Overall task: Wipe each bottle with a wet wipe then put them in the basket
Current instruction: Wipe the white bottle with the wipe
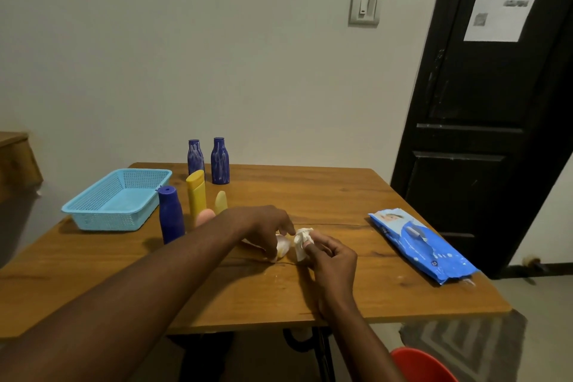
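My left hand point(266, 228) grips a small pale bottle point(283, 246) lying on the wooden table point(341, 195). My right hand point(331, 254) pinches a crumpled white wet wipe point(302, 237) against the bottle's end. The light blue basket point(117, 200) stands at the table's left with nothing visible inside. Two dark blue bottles point(195, 156) point(219, 161) stand at the back. A blue bottle point(170, 215), a yellow bottle point(196, 192), a small yellow one point(221, 201) and a pink one point(205, 216) stand between the basket and my left forearm.
A blue wet wipe pack point(421, 248) lies at the table's right side. A black door point(483, 108) stands to the right, a red chair point(421, 364) sits below the table's near edge, and a patterned rug point(465, 338) covers the floor.
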Demonstrator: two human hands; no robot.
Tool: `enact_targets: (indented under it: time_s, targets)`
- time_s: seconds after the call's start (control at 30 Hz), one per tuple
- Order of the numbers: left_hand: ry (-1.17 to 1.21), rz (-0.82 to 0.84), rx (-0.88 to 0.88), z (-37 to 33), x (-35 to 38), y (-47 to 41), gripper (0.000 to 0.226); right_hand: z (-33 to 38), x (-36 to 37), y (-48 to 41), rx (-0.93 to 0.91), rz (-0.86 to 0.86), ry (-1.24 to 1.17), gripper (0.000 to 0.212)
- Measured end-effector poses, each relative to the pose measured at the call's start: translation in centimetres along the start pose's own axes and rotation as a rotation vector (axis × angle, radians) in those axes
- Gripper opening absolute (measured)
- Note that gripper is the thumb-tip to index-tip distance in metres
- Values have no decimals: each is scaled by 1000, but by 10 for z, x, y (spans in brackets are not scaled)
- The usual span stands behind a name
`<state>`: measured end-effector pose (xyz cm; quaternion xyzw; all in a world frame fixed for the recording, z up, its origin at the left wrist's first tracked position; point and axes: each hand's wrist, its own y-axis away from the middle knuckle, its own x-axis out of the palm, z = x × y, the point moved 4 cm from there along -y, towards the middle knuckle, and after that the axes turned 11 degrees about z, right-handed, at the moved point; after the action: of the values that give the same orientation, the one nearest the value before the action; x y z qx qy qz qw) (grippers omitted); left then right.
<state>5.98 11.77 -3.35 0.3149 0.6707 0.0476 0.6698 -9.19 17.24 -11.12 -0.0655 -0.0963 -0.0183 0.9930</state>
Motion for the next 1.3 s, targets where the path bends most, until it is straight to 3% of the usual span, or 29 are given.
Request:
enact_targets:
  time_s: [0.23, 0.47, 0.63, 0.77, 0.97, 1.3]
  targets:
    - [33, -110, 89, 2, -3, 7, 65, 13, -5, 7, -39, 17, 36, 19]
    - [332, -389, 235, -14, -23, 25, 69, 53, -1, -7, -305, 55, 281, 23]
    - [452, -573, 233, -13, -16, 33, 63, 57, 9, -2, -422, 118, 470, 30]
    - [523, -646, 183, 3, -8, 34, 64, 28, 6, 6, -317, 128, 455, 24]
    - [447, -666, 138, 14, -9, 41, 57, 7, 15, 3, -185, 130, 435, 23]
    - [344, -741, 45, 12, -15, 47, 63, 27, 24, 2, -314, 63, 308, 27]
